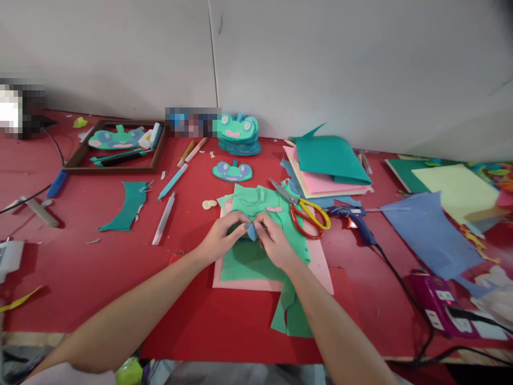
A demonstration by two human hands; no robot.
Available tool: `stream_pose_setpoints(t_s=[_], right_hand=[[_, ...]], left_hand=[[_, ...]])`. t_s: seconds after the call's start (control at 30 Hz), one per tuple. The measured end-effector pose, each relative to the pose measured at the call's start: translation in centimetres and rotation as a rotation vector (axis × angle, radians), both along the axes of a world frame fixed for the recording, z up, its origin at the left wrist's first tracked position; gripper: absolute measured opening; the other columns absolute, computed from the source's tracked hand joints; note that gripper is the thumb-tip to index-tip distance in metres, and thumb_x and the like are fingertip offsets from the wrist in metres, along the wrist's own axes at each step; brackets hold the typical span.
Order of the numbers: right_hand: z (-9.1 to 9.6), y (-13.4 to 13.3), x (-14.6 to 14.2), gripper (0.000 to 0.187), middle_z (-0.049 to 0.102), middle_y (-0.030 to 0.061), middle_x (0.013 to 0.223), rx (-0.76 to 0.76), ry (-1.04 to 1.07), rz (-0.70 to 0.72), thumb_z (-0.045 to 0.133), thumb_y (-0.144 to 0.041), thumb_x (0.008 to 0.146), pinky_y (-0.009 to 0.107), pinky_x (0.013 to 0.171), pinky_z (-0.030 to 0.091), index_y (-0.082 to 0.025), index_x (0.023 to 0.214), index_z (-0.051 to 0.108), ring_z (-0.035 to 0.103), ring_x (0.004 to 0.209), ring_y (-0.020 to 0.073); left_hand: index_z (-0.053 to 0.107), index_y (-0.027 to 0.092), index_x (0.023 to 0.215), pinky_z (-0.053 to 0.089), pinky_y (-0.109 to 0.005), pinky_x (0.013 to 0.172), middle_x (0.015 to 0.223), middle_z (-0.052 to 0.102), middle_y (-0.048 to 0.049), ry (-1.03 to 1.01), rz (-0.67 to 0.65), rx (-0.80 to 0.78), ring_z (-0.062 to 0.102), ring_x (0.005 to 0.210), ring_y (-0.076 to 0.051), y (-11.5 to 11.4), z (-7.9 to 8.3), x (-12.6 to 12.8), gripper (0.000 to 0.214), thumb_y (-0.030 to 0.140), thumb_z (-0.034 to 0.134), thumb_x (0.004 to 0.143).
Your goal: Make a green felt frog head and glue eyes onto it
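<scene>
My left hand (227, 233) and my right hand (273, 237) meet over a pile of felt sheets, fingers closed in a pinch. Between their fingertips is a small blue felt piece (252, 232), partly hidden by the fingers. Beneath lie cut green felt (256, 264) and a pink felt sheet (320, 270). A small pink felt strip (274, 209) rests just beyond my right fingers. Scissors (308, 214) with red and yellow handles lie on the green felt, to the right of my hands. Left of the pile are small cream felt pieces (209, 204).
A blue glue gun (356, 216) lies at right, its cord running to a purple power socket box (436, 305). Behind are a stack of frog-like felt faces (238, 131), a single felt face (233, 171) and folded felt (331, 160). A wooden tray (116, 170) and pens (164, 218) are at left.
</scene>
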State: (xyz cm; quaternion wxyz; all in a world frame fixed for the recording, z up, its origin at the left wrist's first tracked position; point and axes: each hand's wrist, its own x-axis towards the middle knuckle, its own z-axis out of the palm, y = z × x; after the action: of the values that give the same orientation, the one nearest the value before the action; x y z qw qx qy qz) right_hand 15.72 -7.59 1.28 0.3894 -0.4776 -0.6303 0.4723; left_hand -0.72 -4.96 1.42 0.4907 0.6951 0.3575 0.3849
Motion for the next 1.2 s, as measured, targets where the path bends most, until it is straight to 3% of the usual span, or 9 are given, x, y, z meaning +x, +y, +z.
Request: stream_pose_setpoints(t_s=[0.4, 0.67, 1.03, 1.2], right_hand=[[0.34, 0.13, -0.05, 0.018, 0.05, 0.0005, 0.078, 0.062, -0.057, -0.047, 0.043, -0.038, 0.087, 0.025, 0.06, 0.038, -0.022, 0.082, 0.048, 0.05, 0.073, 0.0139], [0.08, 0.24, 0.14, 0.019, 0.05, 0.0003, 0.074, 0.059, -0.023, -0.064, 0.044, -0.038, 0.087, 0.024, 0.056, 0.037, -0.022, 0.077, 0.048, 0.048, 0.067, 0.0131], [-0.1, 0.3, 0.18, 0.02, 0.049, -0.0002, 0.073, 0.031, -0.043, -0.072, 0.044, -0.038, 0.087, 0.023, 0.052, 0.036, -0.022, 0.077, 0.046, 0.046, 0.063, 0.0116], [-0.13, 0.52, 0.45, 0.021, 0.048, -0.0018, 0.069, 0.0, 0.008, -0.133, 0.044, -0.04, 0.087, 0.024, 0.052, 0.037, -0.022, 0.076, 0.045, 0.047, 0.059, 0.0111]], left_hand=[[0.058, 0.018, 0.073, 0.037, -0.022, 0.063, 0.068, 0.054, 0.0003, 0.016, 0.09, -0.004, 0.048, 0.065, -0.012, 0.15, -0.01, 0.11, 0.01, 0.023, 0.054, 0.08], [0.057, 0.018, 0.068, 0.036, -0.022, 0.061, 0.064, 0.05, 0.0006, -0.042, 0.097, -0.047, 0.044, 0.063, -0.012, 0.34, -0.36, -0.15, 0.015, 0.028, 0.058, 0.078], [0.053, 0.017, 0.069, 0.032, -0.022, 0.06, 0.064, 0.046, 0.0018, 0.007, 0.13, 0.033, 0.042, 0.062, -0.011, 0.41, -0.55, -0.08, 0.015, 0.025, 0.052, 0.082], [0.052, 0.017, 0.066, 0.032, -0.022, 0.059, 0.064, 0.048, 0.002, -0.071, 0.261, -0.011, 0.042, 0.061, -0.011, 0.7, -0.44, -0.25, 0.017, 0.025, 0.052, 0.082]])
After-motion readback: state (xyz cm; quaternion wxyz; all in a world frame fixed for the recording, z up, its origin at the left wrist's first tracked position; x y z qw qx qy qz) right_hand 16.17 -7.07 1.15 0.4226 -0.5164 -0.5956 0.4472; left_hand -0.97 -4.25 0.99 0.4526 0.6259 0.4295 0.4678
